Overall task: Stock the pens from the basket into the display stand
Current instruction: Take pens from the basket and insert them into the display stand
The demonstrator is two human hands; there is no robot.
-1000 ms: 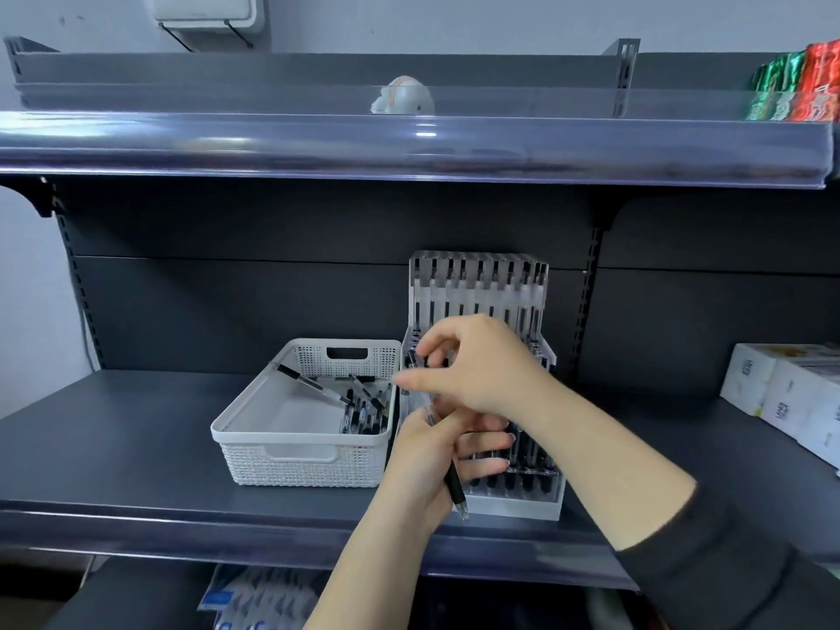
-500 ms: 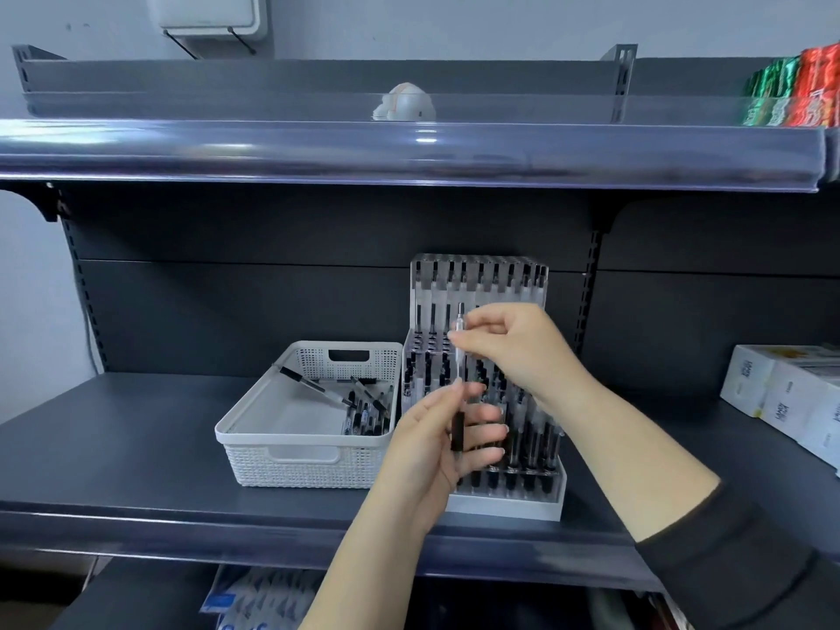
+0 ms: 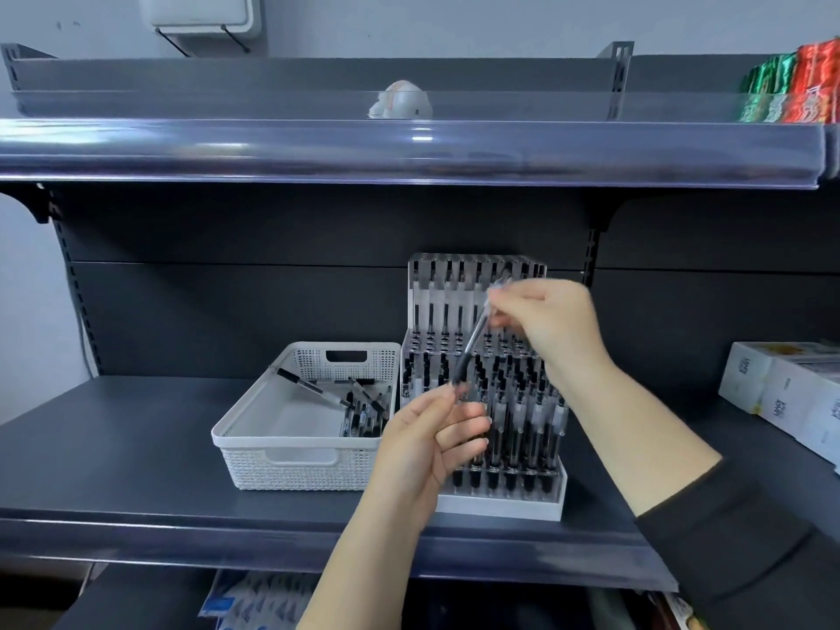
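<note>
**One pen in the air, headed for the stand**

We hold a single pen (image 3: 472, 345) over the stand (image 3: 500, 497), tilted, its top end toward the upper right. Our right hand (image 3: 552, 325) pinches that top end between thumb and fingertips, the other fingers curled in. Our left hand (image 3: 429, 443) sits lower, in front of the stand, with thumb and forefinger closing on the pen's lower tip and the remaining fingers loosely bent. Whether the left hand also keeps a spare pen in the palm we cannot tell.

We judge this to be the placing step: the pen is out of the basket (image 3: 291, 461) and not yet seated. The next move calls for bringing it upright, lining its tip over a free slot, and letting the left hand release as the right lowers it in. The filled rows stand close together, so a slanted entry could knock a neighbour.

Counts: one basket, just left of the stand and touching or nearly touching it; one stand; one pen in hand. In the basket a few pens (image 3: 363, 406) remain, bunched against the wall nearest the stand, with one lying slantwise; they overlap too much for a firm number. The stand's front row shows about six pens, and the rows behind are crowded beyond counting. Its tall back tier looks mostly unfilled.
</note>
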